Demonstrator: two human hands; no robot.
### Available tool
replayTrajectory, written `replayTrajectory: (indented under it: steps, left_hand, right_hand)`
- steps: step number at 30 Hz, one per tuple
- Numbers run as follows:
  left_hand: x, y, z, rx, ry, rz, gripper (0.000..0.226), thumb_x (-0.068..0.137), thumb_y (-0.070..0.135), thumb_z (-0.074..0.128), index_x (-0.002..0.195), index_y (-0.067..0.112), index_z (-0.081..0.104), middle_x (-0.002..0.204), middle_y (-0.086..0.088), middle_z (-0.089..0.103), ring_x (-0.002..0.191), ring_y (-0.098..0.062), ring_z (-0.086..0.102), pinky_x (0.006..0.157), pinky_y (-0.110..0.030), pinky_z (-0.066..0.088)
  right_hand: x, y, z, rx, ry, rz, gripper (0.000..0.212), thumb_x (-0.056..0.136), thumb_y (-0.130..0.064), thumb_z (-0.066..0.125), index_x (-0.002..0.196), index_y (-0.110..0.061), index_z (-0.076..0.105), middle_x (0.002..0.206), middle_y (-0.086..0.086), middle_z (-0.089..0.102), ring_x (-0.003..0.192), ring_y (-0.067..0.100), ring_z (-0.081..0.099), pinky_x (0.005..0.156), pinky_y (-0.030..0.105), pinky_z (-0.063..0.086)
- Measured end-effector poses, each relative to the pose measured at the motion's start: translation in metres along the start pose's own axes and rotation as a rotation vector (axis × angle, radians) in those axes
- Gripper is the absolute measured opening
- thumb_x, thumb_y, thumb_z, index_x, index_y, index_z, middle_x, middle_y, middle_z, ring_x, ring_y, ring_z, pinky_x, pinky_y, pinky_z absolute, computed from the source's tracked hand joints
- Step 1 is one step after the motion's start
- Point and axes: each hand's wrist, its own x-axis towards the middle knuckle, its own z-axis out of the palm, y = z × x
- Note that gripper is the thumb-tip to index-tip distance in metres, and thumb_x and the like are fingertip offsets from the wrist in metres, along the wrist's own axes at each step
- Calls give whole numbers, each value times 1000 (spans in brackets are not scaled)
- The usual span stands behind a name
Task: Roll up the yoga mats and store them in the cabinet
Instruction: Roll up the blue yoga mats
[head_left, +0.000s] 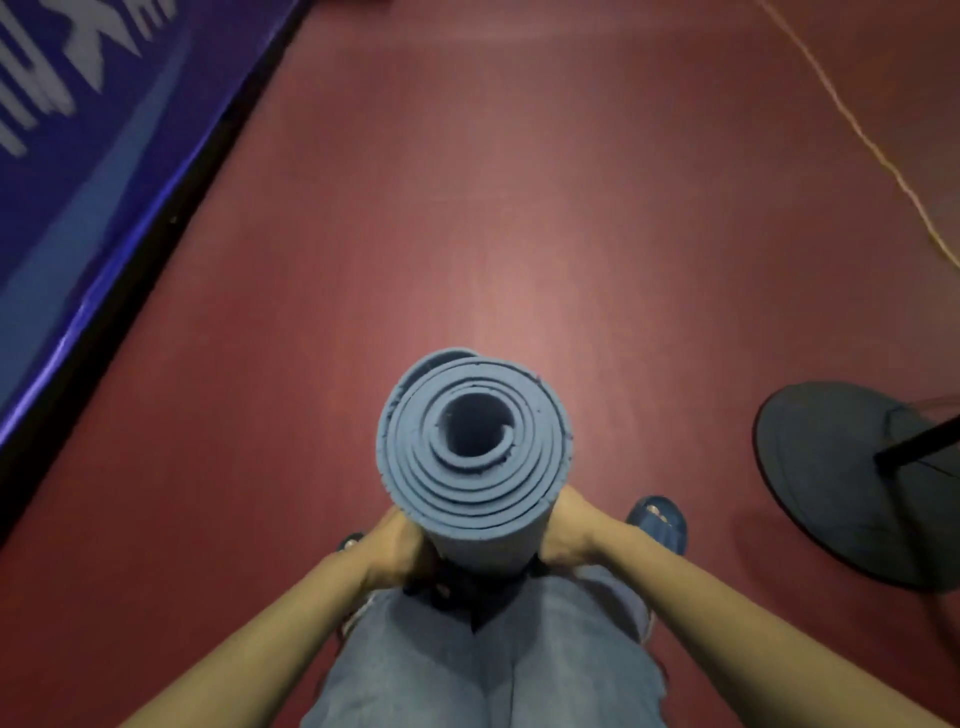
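Note:
A blue yoga mat (475, 452), rolled into a tight spiral, stands upright in front of me, its top end facing the camera. My left hand (397, 545) grips its left side low down. On the opposite side my right hand (566, 535) holds the roll at the same height. The lower part of the roll is hidden behind its own top and my hands. A dark strap or cloth (467, 592) shows just beneath the roll, over my jeans. No cabinet is in view.
The floor (467, 208) is dark red. A blue banner with a black edge (93, 171) runs along the left. A round black stand base (841, 478) with a pole sits at the right. A pale cord (857, 135) crosses the upper right floor.

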Motion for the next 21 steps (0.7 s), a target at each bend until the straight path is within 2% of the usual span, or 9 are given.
replayTrajectory:
  steps: [2,4,6,8,11,13,17,19,21]
  left_hand:
    - [-10,10,-16,-5,151,86,90,52,50,97,131,31,58,135,38,54,123,16,49,103,-16,42]
    - [-32,34,-37,-47,247,131,116,41,47,101,142,37,45,138,38,49,127,17,45,99,-7,38]
    - [-62,68,-59,-80,377,153,111,38,40,96,133,48,39,128,37,57,112,25,49,88,-2,39]
    - [-97,98,-84,-57,497,158,110,34,49,89,130,56,35,125,26,62,109,16,56,90,-16,48]
    - [-151,118,-114,35,658,202,116,32,56,90,129,75,30,123,22,66,114,-7,64,88,-38,56]
    - [-190,126,-122,48,760,226,117,31,59,95,130,72,35,117,23,68,109,-6,66,84,-40,57]
    - [-266,145,-123,30,954,186,120,27,64,98,133,59,43,112,27,68,103,3,64,78,-37,59]
    - [-305,152,-121,49,1062,162,121,27,67,93,137,53,44,111,30,65,102,10,60,73,-30,55]
    - [-338,159,-118,61,1153,154,119,29,68,89,138,46,46,111,34,62,102,16,57,70,-23,50]
  right_hand:
    - [-7,-20,-13,3,30,-21,35,60,-19,75,90,-22,58,98,-2,60,96,19,57,76,31,48]
    - [-19,-46,-36,-18,67,-99,38,53,-23,75,89,-15,63,94,0,62,92,14,54,70,35,52]
    - [-37,-87,-56,-27,125,-208,57,53,-15,84,109,-17,69,106,-7,63,97,5,53,69,22,49]
    - [-58,-128,-67,16,184,-299,82,54,-10,91,130,-23,63,122,-12,60,107,3,54,77,17,50]
    - [-90,-182,-70,137,199,-322,71,59,-9,84,125,-19,61,114,-9,66,95,1,63,84,34,58]
    - [-109,-213,-63,279,187,-345,65,58,-8,71,121,-20,60,106,-6,68,84,-4,63,77,36,60]
    - [-145,-254,-40,437,121,-478,79,72,-17,74,139,-46,42,132,-19,60,124,2,55,96,35,54]
    - [-157,-273,-25,396,63,-597,88,77,-20,83,140,-54,33,138,-35,50,129,-12,45,100,19,43]
    - [-169,-301,-10,369,7,-714,102,72,-18,92,145,-49,28,140,-36,48,129,-15,44,94,6,40]
